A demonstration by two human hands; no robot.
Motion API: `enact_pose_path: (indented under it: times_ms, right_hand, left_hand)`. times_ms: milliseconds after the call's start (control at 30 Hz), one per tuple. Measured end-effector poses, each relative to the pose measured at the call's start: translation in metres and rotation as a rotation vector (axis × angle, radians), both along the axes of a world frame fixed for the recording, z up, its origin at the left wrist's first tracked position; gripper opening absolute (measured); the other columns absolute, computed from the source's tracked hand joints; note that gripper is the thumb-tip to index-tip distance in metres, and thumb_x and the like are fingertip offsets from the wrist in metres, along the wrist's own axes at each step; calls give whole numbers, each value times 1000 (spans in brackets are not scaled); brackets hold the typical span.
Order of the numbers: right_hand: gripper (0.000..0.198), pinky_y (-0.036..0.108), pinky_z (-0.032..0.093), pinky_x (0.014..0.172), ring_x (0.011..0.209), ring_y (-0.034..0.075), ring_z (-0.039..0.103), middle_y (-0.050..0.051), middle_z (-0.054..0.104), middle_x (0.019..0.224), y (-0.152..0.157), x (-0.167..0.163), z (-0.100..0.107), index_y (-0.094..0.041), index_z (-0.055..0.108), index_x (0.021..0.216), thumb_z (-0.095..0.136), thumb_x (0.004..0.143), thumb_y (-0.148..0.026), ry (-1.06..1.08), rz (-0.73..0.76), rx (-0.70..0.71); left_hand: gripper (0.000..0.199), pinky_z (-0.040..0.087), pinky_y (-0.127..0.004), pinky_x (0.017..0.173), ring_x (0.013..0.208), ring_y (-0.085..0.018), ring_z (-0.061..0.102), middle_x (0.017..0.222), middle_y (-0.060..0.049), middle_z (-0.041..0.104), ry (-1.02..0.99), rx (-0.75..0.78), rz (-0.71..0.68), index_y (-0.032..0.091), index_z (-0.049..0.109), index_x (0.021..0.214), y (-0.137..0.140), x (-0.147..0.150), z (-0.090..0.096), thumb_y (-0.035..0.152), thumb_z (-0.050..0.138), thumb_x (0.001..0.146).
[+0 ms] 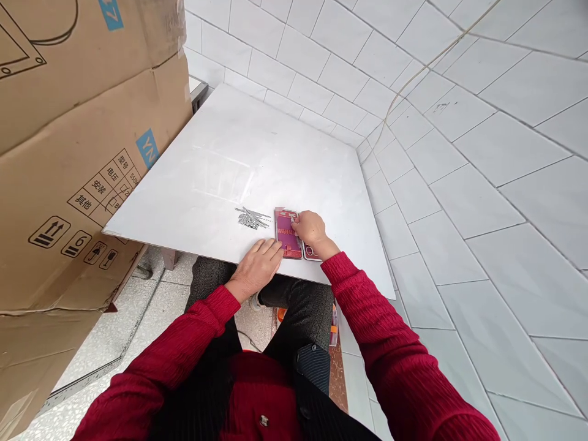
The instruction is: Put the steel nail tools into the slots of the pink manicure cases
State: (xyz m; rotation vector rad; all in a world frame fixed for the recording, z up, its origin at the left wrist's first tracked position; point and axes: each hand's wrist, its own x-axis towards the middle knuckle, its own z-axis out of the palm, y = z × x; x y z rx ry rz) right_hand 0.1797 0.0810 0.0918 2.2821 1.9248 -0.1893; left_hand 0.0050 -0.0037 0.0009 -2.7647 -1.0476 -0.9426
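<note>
An open manicure case (pixel 289 236) with a purple-red lining and a row of small loops lies near the board's front edge. My left hand (pixel 260 262) rests at the case's left side, fingers laid out along the board and tips touching the case edge. Over the case's fold, my right hand (pixel 312 228) is closed in a pinch at the upper right. A bit of silver shows by its fingertips, too small to name. Below that hand, scissors handles (pixel 311 251) show in the right half. Left of the case lies a pile of thin metal pieces (pixel 250 218).
The white board (pixel 294 159) acts as a tabletop, its front edge over my knees. A large cardboard box (pixel 68 184) stands close along the left. Tiled walls (pixel 459 202) border the back and right, with a cable (pixel 413 76) running down the corner.
</note>
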Motion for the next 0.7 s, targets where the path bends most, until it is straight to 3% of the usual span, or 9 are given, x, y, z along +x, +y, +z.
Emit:
enact_pose_path:
  times_ms: [167, 333, 533, 700]
  right_hand:
    - [19, 30, 51, 71, 83, 26, 74, 15, 78, 88, 13, -6, 8, -12, 78, 101, 63, 89, -12, -10, -15, -82]
    - [20, 29, 51, 72, 82, 25, 74, 15, 78, 85, 13, -8, 8, -11, 78, 104, 64, 89, -15, 4, -29, -66]
    - [17, 26, 50, 72, 82, 22, 74, 12, 78, 83, 5, -2, 0, -13, 77, 92, 62, 92, -21, 38, -28, 33]
    - [28, 24, 50, 72, 70, 17, 71, 7, 77, 71, 2, -1, 4, -16, 74, 72, 56, 93, -16, 153, -31, -41]
  left_hand:
    - [31, 45, -46, 113, 129, -27, 60, 134, -14, 68, -5, -5, -4, 12, 68, 126, 0, 0, 0, 16, 49, 102]
    - [32, 44, -45, 113, 129, -27, 60, 135, -14, 68, -9, -4, -5, 14, 68, 127, 1, 1, -1, 17, 49, 101]
    - [32, 44, -46, 113, 129, -27, 59, 134, -14, 68, -24, -15, -10, 15, 67, 128, 1, 1, 0, 17, 49, 101]
    - [31, 44, -45, 113, 129, -27, 59, 134, -14, 68, -7, -1, -9, 12, 68, 126, 0, 0, 1, 16, 49, 101]
